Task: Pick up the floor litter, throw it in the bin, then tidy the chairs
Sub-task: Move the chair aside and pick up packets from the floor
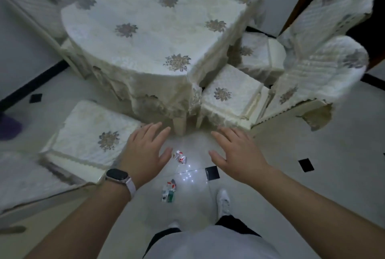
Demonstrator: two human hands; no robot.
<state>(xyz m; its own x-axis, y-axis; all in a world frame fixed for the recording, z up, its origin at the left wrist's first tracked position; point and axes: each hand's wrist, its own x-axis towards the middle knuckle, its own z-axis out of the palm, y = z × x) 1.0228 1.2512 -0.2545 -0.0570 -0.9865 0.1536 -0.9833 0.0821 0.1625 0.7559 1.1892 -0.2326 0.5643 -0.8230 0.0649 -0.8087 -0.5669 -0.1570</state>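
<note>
Grips spread empty: left hand and right hand hover over floor litter.

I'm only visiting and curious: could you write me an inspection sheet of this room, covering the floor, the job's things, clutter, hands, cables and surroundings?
Surface: glossy pale tiled floor with black diamond insets.
Job's things: crumpled white-and-red wrapper on the floor, seen between the hands; second crumpled wrapper with green print nearer the feet; cream floral-covered left chair standing out from the table; near right chair and far right chair in matching covers; no bin seen.
Clutter: blurred purple object at the left edge.
Hands: left hand and right hand open, fingers spread, holding nothing.
Cables: nothing seen.
Surroundings: table under a cream floral cloth.
</note>
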